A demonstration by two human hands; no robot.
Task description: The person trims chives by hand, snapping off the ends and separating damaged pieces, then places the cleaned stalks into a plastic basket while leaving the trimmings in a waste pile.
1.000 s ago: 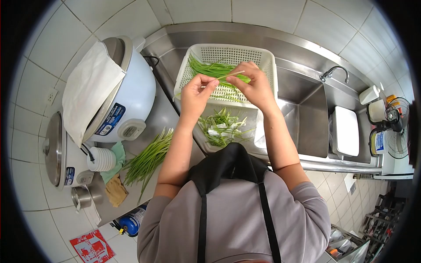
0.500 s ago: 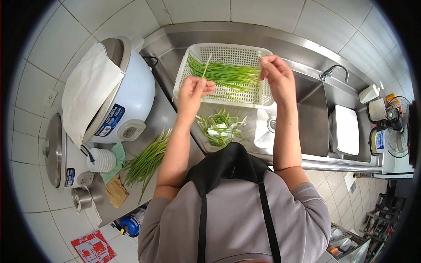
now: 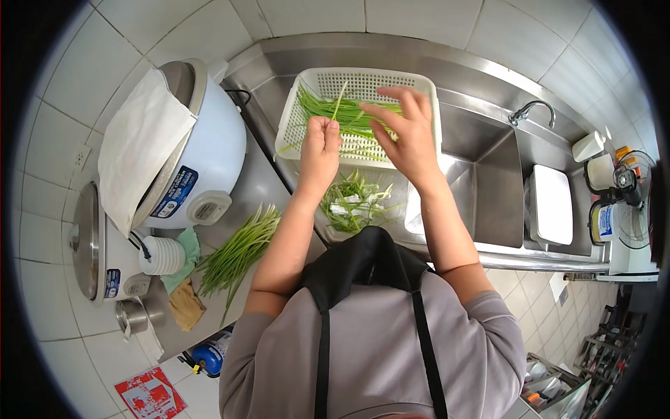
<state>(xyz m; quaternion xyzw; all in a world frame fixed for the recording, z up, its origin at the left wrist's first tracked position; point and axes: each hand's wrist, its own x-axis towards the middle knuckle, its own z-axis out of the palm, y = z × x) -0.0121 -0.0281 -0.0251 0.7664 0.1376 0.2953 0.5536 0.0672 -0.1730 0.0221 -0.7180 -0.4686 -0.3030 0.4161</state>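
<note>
My left hand (image 3: 322, 150) is closed on a thin chive (image 3: 340, 99), whose pale end points up between thumb and fingers. My right hand (image 3: 410, 140) hovers just to its right, fingers spread and slightly blurred, with nothing visible in it. Both hands are over the front part of a white perforated basket (image 3: 437, 112). Inside the basket lies a bunch of long green chives (image 3: 317, 105), partly hidden by my right hand. Below the basket sits a heap of chive scraps (image 3: 356, 199) with some white bits. Another chive bunch (image 3: 237, 251) rests on the counter to the left.
A large rice cooker (image 3: 223, 153) with a white cloth (image 3: 143, 140) stands at left, a smaller cooker (image 3: 91, 244) beside it. Folded cloths (image 3: 185, 306) lie on the counter edge. To the right are a sink basin (image 3: 497, 188), a faucet (image 3: 534, 112) and a white lidded container (image 3: 551, 206).
My right hand has come left and down from the basket's right side toward my left hand, its fingers opening. My left hand has shifted slightly right, still holding a chive.
</note>
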